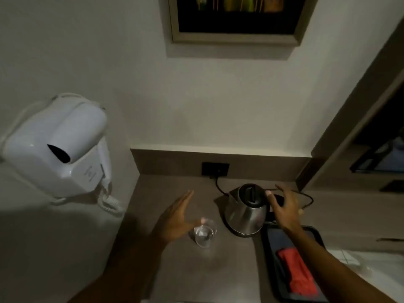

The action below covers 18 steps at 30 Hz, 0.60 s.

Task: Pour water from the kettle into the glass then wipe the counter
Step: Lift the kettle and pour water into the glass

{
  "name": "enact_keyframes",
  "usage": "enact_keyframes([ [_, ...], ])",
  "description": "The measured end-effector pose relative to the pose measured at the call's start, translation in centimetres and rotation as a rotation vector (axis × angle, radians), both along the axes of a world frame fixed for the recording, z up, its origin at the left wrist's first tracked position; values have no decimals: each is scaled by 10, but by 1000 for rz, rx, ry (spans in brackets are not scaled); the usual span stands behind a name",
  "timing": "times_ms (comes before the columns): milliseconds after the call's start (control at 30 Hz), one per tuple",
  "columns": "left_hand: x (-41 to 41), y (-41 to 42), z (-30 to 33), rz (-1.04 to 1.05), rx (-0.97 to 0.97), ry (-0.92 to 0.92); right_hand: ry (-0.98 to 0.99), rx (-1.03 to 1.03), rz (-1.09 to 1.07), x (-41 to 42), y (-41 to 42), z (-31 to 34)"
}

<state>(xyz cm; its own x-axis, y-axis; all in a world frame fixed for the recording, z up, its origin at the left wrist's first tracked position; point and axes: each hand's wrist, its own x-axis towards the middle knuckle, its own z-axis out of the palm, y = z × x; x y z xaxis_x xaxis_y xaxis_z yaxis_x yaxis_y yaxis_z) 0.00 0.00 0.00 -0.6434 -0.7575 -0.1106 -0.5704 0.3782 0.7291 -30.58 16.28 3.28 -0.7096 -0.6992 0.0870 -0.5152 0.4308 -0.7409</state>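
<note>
A steel kettle (246, 209) with a black lid stands on its base on the brown counter (181, 274), plugged into the wall. My right hand (284, 209) hovers open just right of it, over the black handle, fingers spread. A clear glass (204, 234) stands upright left of the kettle. My left hand (175, 217) is open beside the glass, its thumb near or touching the rim. A red cloth (298, 271) lies folded in a black tray (270, 256) at the lower right.
A white wall-mounted hair dryer (56, 147) with a coiled cord hangs at the left. A black socket (215, 169) sits in the back panel, with the kettle's cord running from it. A framed picture (236, 18) hangs above. Cabinetry stands to the right.
</note>
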Motion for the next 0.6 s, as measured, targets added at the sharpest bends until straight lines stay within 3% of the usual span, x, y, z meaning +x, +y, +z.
enact_keyframes([
  [133, 2, 10, -49, 1, 168, -59, -326, -114, -57, -18, 5, -24],
  [333, 1, 23, -85, -21, 233, -40, -468, -174, -139, -37, -10, -45],
  [600, -6, 18, -92, 14, 196, -7, -487, -166, -148, -48, -23, -49],
])
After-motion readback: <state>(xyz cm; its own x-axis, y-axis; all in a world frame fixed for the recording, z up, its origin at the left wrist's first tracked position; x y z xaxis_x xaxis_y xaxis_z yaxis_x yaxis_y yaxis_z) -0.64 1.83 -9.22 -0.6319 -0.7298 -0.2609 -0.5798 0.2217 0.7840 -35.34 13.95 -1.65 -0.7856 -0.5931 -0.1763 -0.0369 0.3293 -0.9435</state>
